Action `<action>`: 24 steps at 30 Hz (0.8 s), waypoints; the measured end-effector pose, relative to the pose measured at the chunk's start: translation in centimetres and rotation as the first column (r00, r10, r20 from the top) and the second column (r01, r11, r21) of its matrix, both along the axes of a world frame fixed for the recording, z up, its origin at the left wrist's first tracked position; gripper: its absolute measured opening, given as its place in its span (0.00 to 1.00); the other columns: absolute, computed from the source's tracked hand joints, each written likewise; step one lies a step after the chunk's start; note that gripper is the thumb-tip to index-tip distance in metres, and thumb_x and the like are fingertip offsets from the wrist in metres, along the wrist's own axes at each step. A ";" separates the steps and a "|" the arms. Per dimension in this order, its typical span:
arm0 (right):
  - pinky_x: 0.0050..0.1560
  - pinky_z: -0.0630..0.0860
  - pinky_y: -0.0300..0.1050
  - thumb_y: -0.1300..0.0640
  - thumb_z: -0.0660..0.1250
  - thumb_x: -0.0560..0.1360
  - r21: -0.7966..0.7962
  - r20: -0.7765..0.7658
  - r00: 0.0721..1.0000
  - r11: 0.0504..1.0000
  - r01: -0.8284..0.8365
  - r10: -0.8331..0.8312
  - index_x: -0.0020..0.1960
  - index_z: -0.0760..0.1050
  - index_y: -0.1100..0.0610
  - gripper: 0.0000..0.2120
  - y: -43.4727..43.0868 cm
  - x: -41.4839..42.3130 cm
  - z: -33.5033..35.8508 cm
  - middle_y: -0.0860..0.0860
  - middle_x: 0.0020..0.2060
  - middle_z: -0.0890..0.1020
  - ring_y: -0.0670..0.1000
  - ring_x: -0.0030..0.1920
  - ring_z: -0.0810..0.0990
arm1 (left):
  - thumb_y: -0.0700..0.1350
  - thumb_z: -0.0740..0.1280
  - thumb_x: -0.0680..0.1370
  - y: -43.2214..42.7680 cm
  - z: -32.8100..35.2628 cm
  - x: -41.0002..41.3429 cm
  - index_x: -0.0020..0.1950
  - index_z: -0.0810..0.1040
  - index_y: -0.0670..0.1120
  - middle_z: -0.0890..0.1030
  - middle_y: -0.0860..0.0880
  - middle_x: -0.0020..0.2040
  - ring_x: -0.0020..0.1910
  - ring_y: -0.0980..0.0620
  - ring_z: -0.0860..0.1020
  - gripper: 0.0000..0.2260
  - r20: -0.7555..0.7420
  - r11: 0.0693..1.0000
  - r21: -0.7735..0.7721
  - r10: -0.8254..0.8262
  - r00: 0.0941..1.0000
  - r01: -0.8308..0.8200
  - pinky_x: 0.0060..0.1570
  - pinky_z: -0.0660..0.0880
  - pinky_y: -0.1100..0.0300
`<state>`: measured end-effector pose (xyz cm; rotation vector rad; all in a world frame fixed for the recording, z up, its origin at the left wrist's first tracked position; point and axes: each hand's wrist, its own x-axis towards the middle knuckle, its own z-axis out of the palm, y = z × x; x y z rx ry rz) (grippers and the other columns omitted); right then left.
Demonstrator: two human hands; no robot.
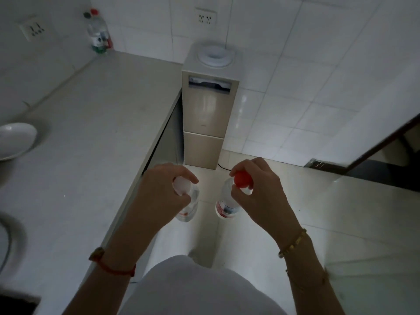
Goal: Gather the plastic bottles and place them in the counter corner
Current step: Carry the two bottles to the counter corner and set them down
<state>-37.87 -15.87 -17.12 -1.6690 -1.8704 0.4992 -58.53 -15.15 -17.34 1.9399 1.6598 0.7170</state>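
Fingers (186, 175) of left hand (159, 197) clamp a white-capped bottle (191, 206), right hand (262, 192) a red-capped bottle (227, 207).

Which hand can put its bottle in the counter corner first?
Probably the left. The left hand holds the white-capped bottle beside the counter edge, on the side where the corner bottles stand. The right hand holds the red-capped bottle over the floor, farther off.

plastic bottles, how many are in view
4: white-capped bottle in the left hand, red-capped bottle in the right hand, dark-capped bottle and second red-capped bottle overlapping in the counter corner; more may be hidden behind.
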 end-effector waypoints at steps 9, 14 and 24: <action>0.52 0.70 0.34 0.58 0.73 0.69 -0.003 -0.017 1.000 1.000 -0.004 0.004 0.56 0.75 0.57 0.17 10.8 -0.8 -0.7 0.53 0.54 0.77 0.45 0.51 0.71 | 0.39 0.75 0.65 11.3 0.1 -0.5 0.47 0.84 0.49 0.81 0.55 0.42 0.37 0.60 0.75 0.12 -0.002 0.999 0.031 -0.021 1.000 0.021 0.40 0.68 0.71; 0.51 0.69 0.31 0.57 0.74 0.69 -0.007 -0.010 0.999 0.999 -0.037 0.037 0.55 0.75 0.56 0.17 16.5 -0.5 -1.7 0.51 0.52 0.77 0.45 0.50 0.72 | 0.39 0.75 0.65 16.2 -0.2 -0.2 0.47 0.84 0.51 0.82 0.55 0.43 0.40 0.57 0.77 0.13 0.014 1.000 -0.001 0.020 1.000 -0.020 0.41 0.70 0.69; 0.49 0.68 0.27 0.57 0.73 0.68 -0.001 0.023 0.967 0.968 -0.253 0.253 0.52 0.74 0.54 0.14 31.4 1.2 -2.7 0.49 0.49 0.76 0.45 0.46 0.73 | 0.36 0.74 0.64 26.8 -0.3 2.1 0.45 0.85 0.50 0.84 0.53 0.43 0.38 0.57 0.78 0.13 0.050 0.979 -0.015 0.203 0.978 -0.203 0.42 0.73 0.66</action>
